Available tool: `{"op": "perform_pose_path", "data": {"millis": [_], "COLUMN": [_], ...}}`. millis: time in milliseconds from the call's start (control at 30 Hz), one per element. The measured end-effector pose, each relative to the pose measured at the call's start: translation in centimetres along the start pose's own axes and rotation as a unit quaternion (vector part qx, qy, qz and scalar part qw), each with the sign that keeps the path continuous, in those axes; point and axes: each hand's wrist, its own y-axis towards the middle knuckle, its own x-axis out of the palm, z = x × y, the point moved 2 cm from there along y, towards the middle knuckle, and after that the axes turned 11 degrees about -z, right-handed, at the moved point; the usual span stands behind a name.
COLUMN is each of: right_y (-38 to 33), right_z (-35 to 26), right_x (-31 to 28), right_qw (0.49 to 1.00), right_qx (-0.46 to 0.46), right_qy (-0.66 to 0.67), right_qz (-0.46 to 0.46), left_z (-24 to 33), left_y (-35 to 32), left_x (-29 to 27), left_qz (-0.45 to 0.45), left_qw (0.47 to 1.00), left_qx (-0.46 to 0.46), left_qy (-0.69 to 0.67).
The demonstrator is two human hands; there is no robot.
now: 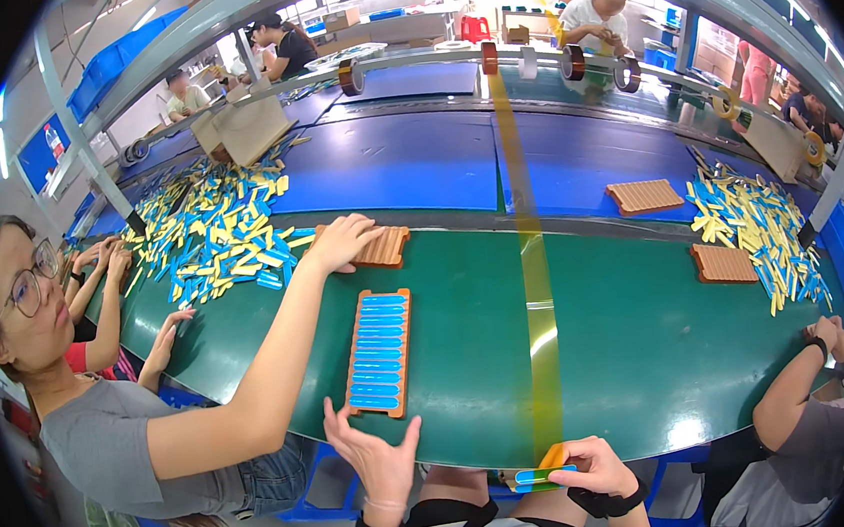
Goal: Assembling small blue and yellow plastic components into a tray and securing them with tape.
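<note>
Right hand (601,469) has a blue strip (531,477) pinched between thumb and fingertips, right by the near edge of the green table (471,360), with an orange-yellow bit (554,455) poking up behind it (can't tell if it's the same piece). Left hand (379,460) is spread wide with nothing in it, just beside the near end of the ribbed brown tray (404,365) full of blue strips; can't tell if it's touching. I'd guess the strip's feather-light, a bit bendy and slick on that shiny face, so hold it lightly by the edges near one end.
</note>
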Motion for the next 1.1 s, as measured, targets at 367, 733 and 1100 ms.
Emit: {"op": "perform_pose_path", "data": {"millis": [367, 733, 1100], "right_y": [-0.7, -2.5, -2.4], "right_z": [-0.5, -1.4, -0.4], "right_x": [1.8, 3.5, 4.3], "right_qw": [0.993, 0.955, 0.938], "right_qx": [-0.031, 0.007, 0.023], "right_qy": [-0.013, 0.020, 0.045], "right_qz": [0.116, 0.295, 0.342], "left_z": [2.2, 7.6, 6.5], "left_y": [-1.6, -6.1, -6.4], "left_x": [0.7, 2.1, 1.7], "left_qz": [-0.071, -0.242, -0.281], "left_qw": [0.994, 0.958, 0.943], "left_qx": [-0.008, 0.114, 0.167], "left_qy": [-0.079, -0.105, -0.063]}}
